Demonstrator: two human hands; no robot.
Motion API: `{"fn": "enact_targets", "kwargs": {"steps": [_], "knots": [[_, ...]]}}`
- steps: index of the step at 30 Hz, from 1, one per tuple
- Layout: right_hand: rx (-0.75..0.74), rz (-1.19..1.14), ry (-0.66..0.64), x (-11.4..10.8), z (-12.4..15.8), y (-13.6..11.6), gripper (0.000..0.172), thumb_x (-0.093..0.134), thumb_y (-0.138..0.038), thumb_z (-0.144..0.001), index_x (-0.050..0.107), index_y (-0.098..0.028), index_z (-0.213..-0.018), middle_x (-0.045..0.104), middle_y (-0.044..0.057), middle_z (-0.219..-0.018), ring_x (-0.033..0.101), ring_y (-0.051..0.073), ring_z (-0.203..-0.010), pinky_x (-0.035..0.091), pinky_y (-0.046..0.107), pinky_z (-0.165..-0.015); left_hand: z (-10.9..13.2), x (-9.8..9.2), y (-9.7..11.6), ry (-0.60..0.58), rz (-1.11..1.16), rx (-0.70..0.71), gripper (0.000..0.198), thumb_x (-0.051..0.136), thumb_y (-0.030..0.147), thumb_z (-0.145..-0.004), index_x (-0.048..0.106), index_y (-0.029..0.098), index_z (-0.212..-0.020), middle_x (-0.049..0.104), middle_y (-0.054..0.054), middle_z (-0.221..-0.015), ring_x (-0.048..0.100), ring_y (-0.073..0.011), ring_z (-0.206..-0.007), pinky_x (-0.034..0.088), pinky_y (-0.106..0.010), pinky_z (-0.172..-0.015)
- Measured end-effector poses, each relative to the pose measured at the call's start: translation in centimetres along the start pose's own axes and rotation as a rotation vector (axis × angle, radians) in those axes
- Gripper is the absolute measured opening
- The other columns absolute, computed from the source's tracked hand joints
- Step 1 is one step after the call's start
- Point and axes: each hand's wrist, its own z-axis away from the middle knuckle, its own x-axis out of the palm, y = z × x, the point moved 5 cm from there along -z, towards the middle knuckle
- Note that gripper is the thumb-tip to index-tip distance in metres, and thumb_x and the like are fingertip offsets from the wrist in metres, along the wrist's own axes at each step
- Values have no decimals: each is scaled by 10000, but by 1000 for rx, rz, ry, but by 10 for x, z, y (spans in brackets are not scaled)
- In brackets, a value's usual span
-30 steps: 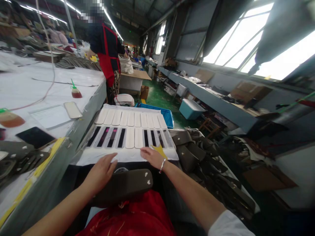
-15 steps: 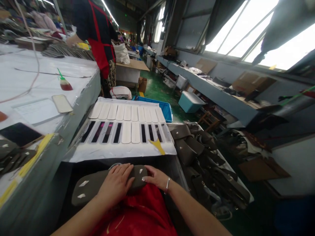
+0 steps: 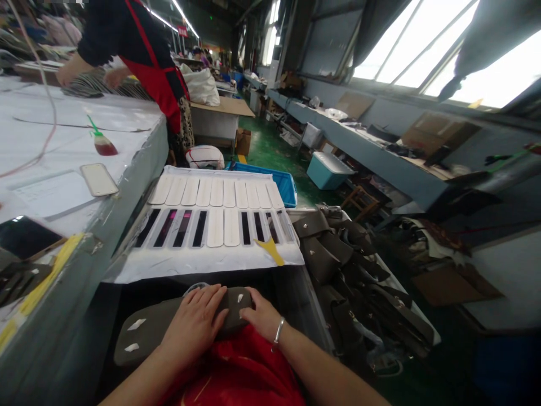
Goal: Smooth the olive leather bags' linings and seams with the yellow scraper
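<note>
Olive-brown, smooth-faced material covers the long round-ended piece (image 3: 158, 318) we have low in the middle of the frame, just above our red cloth (image 3: 253, 375). Small white patches (image 3: 136, 324) show at both its ends. Our left hand (image 3: 196, 316) lies across it palm down, fingers together and reaching its far edge; whether that hand grips, we cannot tell. Our right hand (image 3: 260, 316), with a silver bracelet (image 3: 278, 332) at the wrist, grasps the piece's right end, thumb on the face and fingers at the edge.

Beyond our hands, at the centre, a white sheet (image 3: 190, 263) bears a row of white strips (image 3: 203, 193); nearer us runs a second row, mostly dark strips (image 3: 198, 228) with two white ones among them. A yellow forked piece (image 3: 271, 252) lies on the sheet's right side. Dark bags (image 3: 338, 254) are heaped right of centre.

At the left of the frame, our neighbouring white table (image 3: 63, 144) holds a green-nozzled bottle (image 3: 105, 145), a pale rounded plate (image 3: 98, 179) and a dark phone (image 3: 29, 237). At upper left, a co-worker (image 3: 122, 36) in a red apron leans over that table.
</note>
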Motion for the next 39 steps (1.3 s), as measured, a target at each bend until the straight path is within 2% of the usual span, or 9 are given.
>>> {"fn": "enact_targets", "kwargs": {"steps": [7,11,16,18,20,23,28,34,39], "knots": [[-109,53,82,3,11,3,615,533,-296,-741,329,-118,-1293,485,117,-1230,476,208,-1100,331,345,-980,-8,-6,-4,-41,248,-109,399,429,364,-840,521,181,-1182,553,-90,-1221,482,-257,-1122,310,-445,-993],[-46,-281,-144,0,5,8,560,562,-438,-742,449,-158,-1215,571,79,-1133,523,210,-1054,385,358,-928,-2,-27,-41,-74,603,-287,409,412,445,-834,552,212,-1140,604,-54,-1152,545,-216,-1067,409,-351,-947],[-21,-436,-198,-2,-5,9,504,585,-494,-721,560,-176,-1111,619,60,-1068,552,212,-1017,400,372,-911,57,-43,-125,214,780,-700,496,498,573,-731,595,219,-1064,638,-58,-1097,534,-260,-1090,413,-389,-945],[-70,-351,-142,2,-7,5,500,572,-495,-726,562,-179,-1113,612,62,-1093,541,216,-1037,392,361,-928,91,-33,-139,258,1034,-878,545,452,595,-756,586,178,-1080,648,-92,-1076,560,-261,-1057,421,-408,-933],[-87,-223,-37,4,-10,4,516,545,-519,-725,558,-174,-1109,601,74,-1109,534,231,-1046,387,364,-940,115,-20,-137,249,1281,-975,557,413,585,-790,580,156,-1101,632,-109,-1110,560,-260,-1062,416,-412,-937],[-112,-106,70,8,-12,3,536,486,-540,-740,531,-167,-1123,571,94,-1147,511,243,-1077,357,372,-975,128,-9,-127,272,1432,-954,497,469,520,-799,568,169,-1136,599,-86,-1173,524,-247,-1111,389,-373,-969],[-143,29,92,10,-10,1,529,409,-537,-780,484,-171,-1155,516,103,-1220,456,232,-1147,314,358,-1012,118,-20,-125,169,1258,-813,510,620,400,-716,547,163,-1162,608,-74,-1156,540,-257,-1073,391,-353,-954],[-110,193,-283,6,-20,-22,535,482,-465,-776,454,-144,-1203,574,90,-1136,540,208,-1029,419,322,-902,113,-32,-134,97,1127,-700,453,577,353,-734,544,148,-1137,621,-77,-1105,551,-255,-1023,402,-354,-923],[-207,488,-390,20,-47,-57,477,597,-400,-705,574,-162,-1117,619,71,-1066,569,226,-958,430,335,-854,117,-20,-138,122,1085,-705,461,547,374,-749,531,151,-1153,606,-85,-1132,535,-262,-1046,382,-377,-944]]}}
